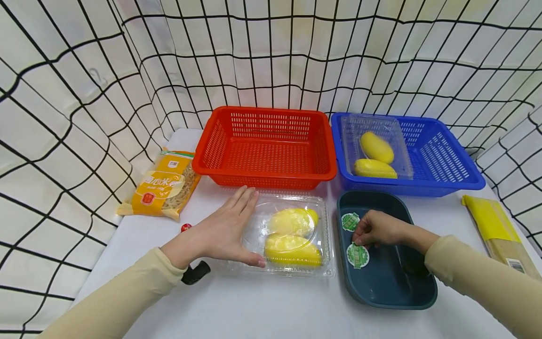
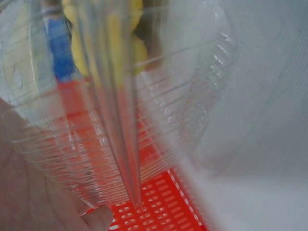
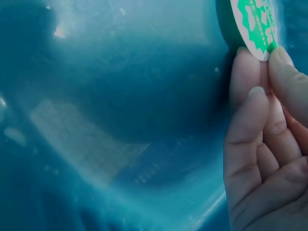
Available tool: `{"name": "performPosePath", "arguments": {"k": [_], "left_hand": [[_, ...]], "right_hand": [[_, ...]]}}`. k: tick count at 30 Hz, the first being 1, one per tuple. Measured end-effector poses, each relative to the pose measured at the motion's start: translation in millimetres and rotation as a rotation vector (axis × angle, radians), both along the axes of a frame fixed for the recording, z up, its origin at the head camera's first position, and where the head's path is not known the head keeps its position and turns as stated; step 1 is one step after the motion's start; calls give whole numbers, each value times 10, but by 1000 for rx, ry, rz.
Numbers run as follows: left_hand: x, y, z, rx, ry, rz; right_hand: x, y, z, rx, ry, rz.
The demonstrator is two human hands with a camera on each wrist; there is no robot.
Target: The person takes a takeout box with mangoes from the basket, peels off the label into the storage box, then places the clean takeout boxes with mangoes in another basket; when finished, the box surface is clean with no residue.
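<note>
My left hand (image 1: 220,228) rests with straight fingers and spread thumb on the left side of a clear plastic clamshell box (image 1: 329,245). Two yellow mango-like fruits (image 1: 293,249) show through its lid. In the blurred left wrist view the box's ribbed clear wall (image 2: 159,96) fills the middle, beside my thumb. Over a dark teal basin (image 1: 389,289), my right hand (image 1: 381,228) pinches the edge of a round green-and-white sticker (image 1: 358,256) between thumb and forefinger. The right wrist view shows that sticker (image 3: 257,24) at the fingertips. Another green sticker (image 1: 350,221) lies in the basin.
A red basket (image 1: 267,181) stands behind the box. Beside it a blue basket (image 1: 449,176) holds another clear box with yellow fruits (image 1: 377,147). An orange food bag (image 1: 158,188) lies left, a yellow packet (image 1: 499,230) right. A black object (image 1: 196,273) sits near my left wrist. Netting surrounds the table.
</note>
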State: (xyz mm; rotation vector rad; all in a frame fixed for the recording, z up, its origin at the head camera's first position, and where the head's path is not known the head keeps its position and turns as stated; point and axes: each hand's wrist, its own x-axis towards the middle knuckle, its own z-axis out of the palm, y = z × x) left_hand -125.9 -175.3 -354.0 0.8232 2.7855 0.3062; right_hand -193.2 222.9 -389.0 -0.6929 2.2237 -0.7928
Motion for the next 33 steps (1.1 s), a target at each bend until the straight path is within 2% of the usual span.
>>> {"name": "performPosePath", "arguments": {"k": [14, 18, 22, 29, 33], "left_hand": [[-2, 0, -12, 1, 5, -1], [-2, -1, -13, 1, 9, -4], [-3, 2, -7, -1, 13, -9], [3, 4, 5, 4, 9, -7], [4, 5, -4, 12, 5, -2]], "right_hand": [[3, -2, 5, 33, 18, -33], [12, -7, 59, 51, 37, -49], [14, -53, 198, 59, 145, -87], [61, -380, 482, -7, 466, -96], [78, -650, 502, -46, 537, -56]]}}
